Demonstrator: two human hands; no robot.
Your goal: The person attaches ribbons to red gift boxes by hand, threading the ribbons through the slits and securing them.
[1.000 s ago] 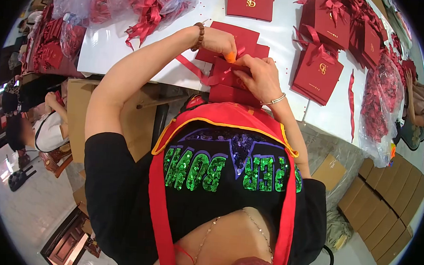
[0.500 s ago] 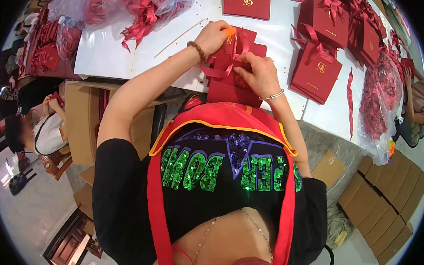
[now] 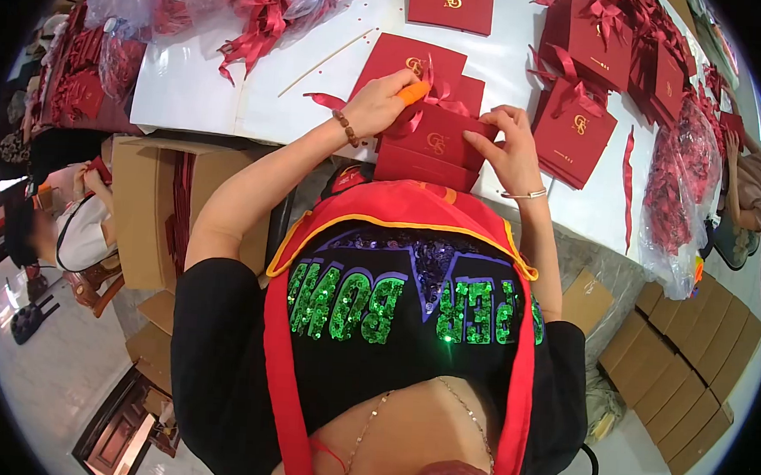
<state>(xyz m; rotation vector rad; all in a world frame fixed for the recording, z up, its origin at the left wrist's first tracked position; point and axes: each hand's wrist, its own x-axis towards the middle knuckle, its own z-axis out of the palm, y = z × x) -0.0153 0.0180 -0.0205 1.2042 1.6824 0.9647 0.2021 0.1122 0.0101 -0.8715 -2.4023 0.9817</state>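
My left hand (image 3: pixel 384 103), with an orange cover on one finger, is closed on the red ribbon (image 3: pixel 440 93) at the top of a small red bag (image 3: pixel 435 143) with a gold logo. At that bag's upper right corner, my right hand (image 3: pixel 514 150) pinches the edge between thumb and fingers. A loose ribbon end lies to the left of my left hand. Behind the held bag are more red bags (image 3: pixel 397 56), and another red panel (image 3: pixel 418 169) lies below it, near the table's front edge.
Stacked red bags with bows (image 3: pixel 573 131) lie to the right, beside a loose ribbon strip (image 3: pixel 629 190) and a plastic bag of ribbons (image 3: pixel 680 193). A thin stick (image 3: pixel 325 63) lies left. Brown cartons (image 3: pixel 679 365) stand at the lower right. Other people sit at both sides.
My left hand has come down and back toward the bag's top, after moving left with the ribbon. My right hand has shifted right to the bag's corner, and the bag's logo now shows.
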